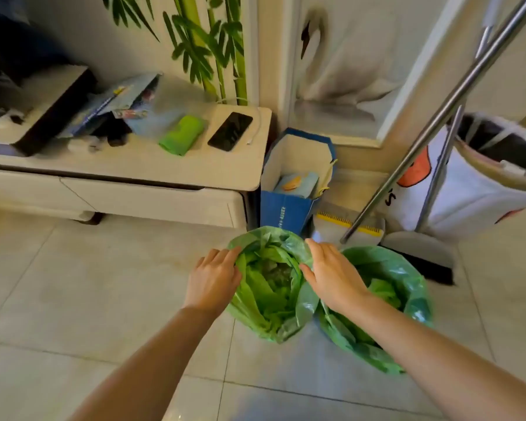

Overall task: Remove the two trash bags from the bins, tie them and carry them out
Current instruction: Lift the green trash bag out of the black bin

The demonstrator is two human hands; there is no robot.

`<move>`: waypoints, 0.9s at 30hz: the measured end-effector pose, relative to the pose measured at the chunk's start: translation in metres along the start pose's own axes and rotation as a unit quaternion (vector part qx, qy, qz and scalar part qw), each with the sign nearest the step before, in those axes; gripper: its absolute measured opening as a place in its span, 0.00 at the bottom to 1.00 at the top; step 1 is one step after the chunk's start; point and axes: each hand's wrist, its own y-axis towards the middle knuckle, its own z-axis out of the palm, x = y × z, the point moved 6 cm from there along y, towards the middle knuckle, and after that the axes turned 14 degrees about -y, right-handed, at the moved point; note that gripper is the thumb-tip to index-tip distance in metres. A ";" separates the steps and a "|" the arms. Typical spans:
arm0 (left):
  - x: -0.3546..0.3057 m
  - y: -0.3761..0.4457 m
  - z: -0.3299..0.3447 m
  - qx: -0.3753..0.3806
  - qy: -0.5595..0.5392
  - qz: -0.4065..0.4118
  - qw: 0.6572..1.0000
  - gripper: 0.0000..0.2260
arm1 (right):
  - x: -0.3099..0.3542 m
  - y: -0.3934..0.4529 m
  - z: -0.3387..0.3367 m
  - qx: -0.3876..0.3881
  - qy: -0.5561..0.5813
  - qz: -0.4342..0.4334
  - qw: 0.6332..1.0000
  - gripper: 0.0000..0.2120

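Note:
Two green trash bags line two small bins side by side on the tiled floor. The left bag (274,302) has its rim folded over its bin, with some waste visible deep inside. The right bag (407,287) stands just beside it, partly hidden by my right forearm. My left hand (214,278) rests on the left rim of the left bag, fingertips touching the plastic. My right hand (331,271) lies with straight fingers on that bag's right rim, between the two bins. Neither hand has the plastic gathered in its fingers.
A low white cabinet (164,174) stands behind on the left, with a phone (230,131), a green roll (181,135) and papers on top. A blue paper bag (292,189), a broom and dustpan (413,244) with metal poles, and a white laundry hamper (480,189) crowd the back right.

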 end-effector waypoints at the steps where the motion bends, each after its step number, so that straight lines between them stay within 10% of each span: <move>1: 0.010 0.001 0.012 -0.002 0.000 -0.002 1.000 0.19 | -0.002 0.006 0.018 0.002 -0.005 0.011 1.000 0.28; 15: 0.111 -0.008 0.122 -0.101 -0.365 -0.278 0.883 0.23 | -0.020 0.060 0.132 -0.034 -0.075 0.059 0.995 0.18; 27: 0.133 -0.024 0.136 -0.120 -0.426 -0.336 0.832 0.14 | -0.016 0.050 0.129 -0.011 -0.028 0.112 0.993 0.08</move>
